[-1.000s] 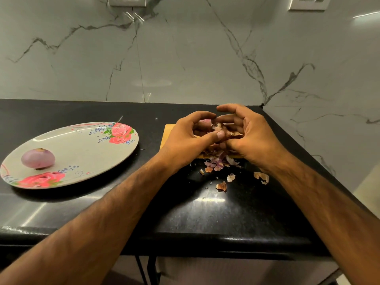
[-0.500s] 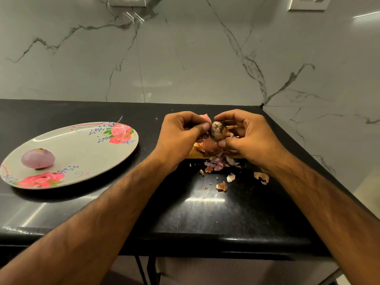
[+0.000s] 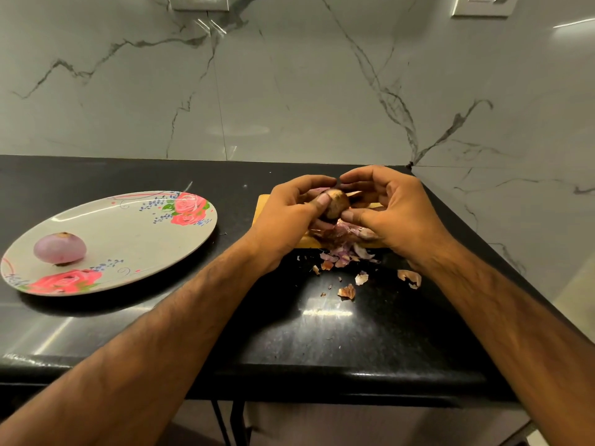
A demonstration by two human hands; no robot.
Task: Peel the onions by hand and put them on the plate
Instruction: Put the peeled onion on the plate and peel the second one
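**Inspector:** Which step is in hand?

**Onlooker:** Peeling. The left hand [image 3: 286, 220] and right hand [image 3: 396, 214] hold an onion [image 3: 338, 204] between them, just above the board [image 3: 262, 201]. Both sets of fingers are curled round it, and each thumb presses on its near face. Brown skin covers that face.

**Inspector:** And the plate [image 3: 135, 239]?

**Onlooker:** One peeled onion [image 3: 60, 248] lies on its left part, well apart from the hands. Peels [image 3: 346, 291] lie scattered on the counter [image 3: 322, 333] in front of the board.

**Inspector:** What does the next move call for?

**Onlooker:** In my judgement, a thumbnail under the dry skin to lift and strip it while the other hand steadies and turns the onion. It goes to the plate only once it is bare.
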